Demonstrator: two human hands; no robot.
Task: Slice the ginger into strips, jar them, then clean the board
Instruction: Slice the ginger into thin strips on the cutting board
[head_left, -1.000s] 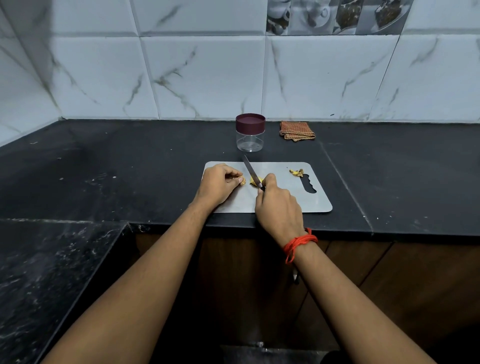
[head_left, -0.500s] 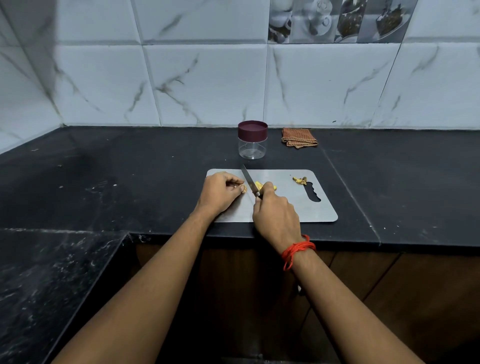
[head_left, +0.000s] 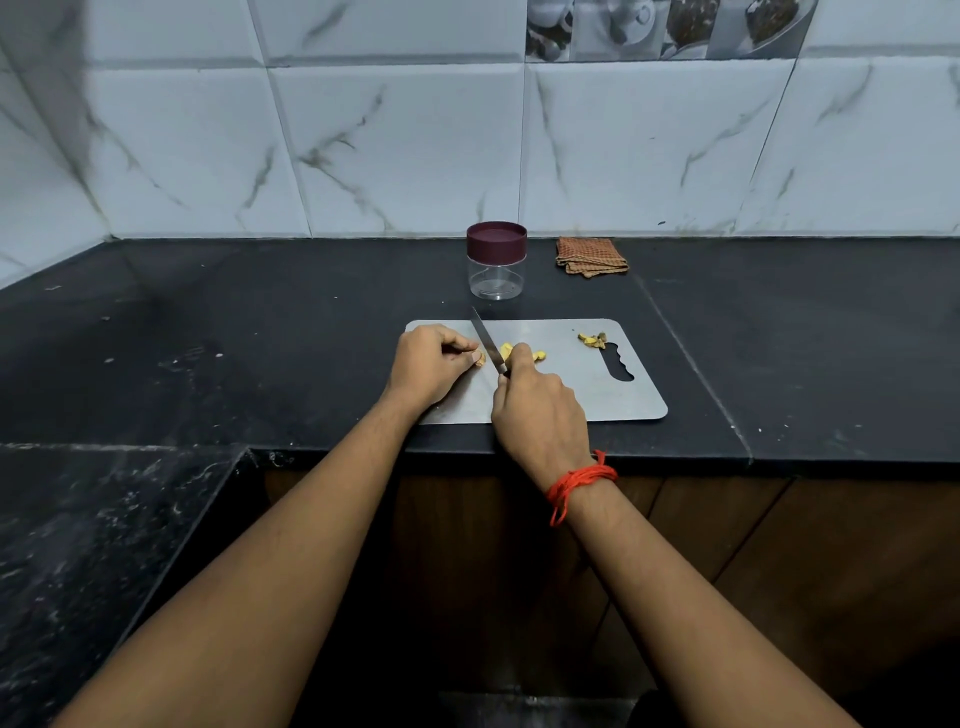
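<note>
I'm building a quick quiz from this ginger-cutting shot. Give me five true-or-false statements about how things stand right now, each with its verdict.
1. The jar has its lid on. True.
2. The right hand grips the knife. True.
3. The folded cloth lies on the cutting board. False: it lies on the counter by the wall, to the right of the jar.
4. The jar already holds ginger strips. False: it looks empty.
5. The left hand pinches a ginger piece on the cutting board. True.
</note>
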